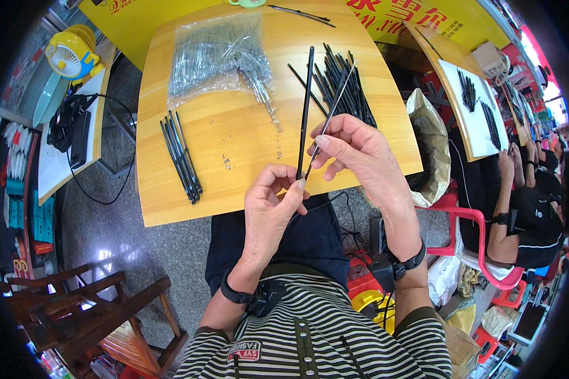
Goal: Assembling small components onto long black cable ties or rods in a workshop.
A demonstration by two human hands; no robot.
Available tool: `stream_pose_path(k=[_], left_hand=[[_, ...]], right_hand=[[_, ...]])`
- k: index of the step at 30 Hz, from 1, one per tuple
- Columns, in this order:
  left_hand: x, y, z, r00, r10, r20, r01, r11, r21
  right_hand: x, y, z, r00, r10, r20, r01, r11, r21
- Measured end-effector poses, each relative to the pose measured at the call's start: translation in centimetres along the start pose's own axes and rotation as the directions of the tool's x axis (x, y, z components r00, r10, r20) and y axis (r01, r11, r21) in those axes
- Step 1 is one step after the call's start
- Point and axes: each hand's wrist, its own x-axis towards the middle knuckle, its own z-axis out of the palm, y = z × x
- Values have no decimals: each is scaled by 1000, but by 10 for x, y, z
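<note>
My left hand pinches the lower end of a long, narrow black strip, which stands up over the table's front part. In my right hand, between thumb and fingers, is a thin, shiny metal rod, slanted up to the right. The rod's lower end meets the strip's base at my left fingertips; whether it is inside the strip or beside it, I cannot tell. Beyond my right hand lies a pile of similar black strips. A smaller row of black strips rests at the table's left.
On the wooden table, a clear plastic bag holds many thin metal rods, some spilling out. A paper-lined sack and a pink-red chair stand at the right. Another person works at a neighbouring table. A yellow fan is far left.
</note>
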Motion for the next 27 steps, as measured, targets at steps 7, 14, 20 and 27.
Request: stream_pose_path(k=[7, 14, 20, 27], left_hand=[[8, 3, 1, 998, 40, 46, -38, 999, -33], [21, 4, 2, 993, -49, 104, 78, 952, -295], [21, 7, -3, 986, -118, 116, 151, 930, -336], [21, 7, -4, 992, -84, 95, 111, 941, -320]], right_hand=[[-2, -1, 1, 997, 62, 52, -64, 997, 35], [0, 7, 5, 1000, -12, 20, 11, 1000, 25], [0, 9, 4, 998, -67, 15, 68, 992, -102], [-1, 6, 11, 996, -84, -33, 78, 985, -151]])
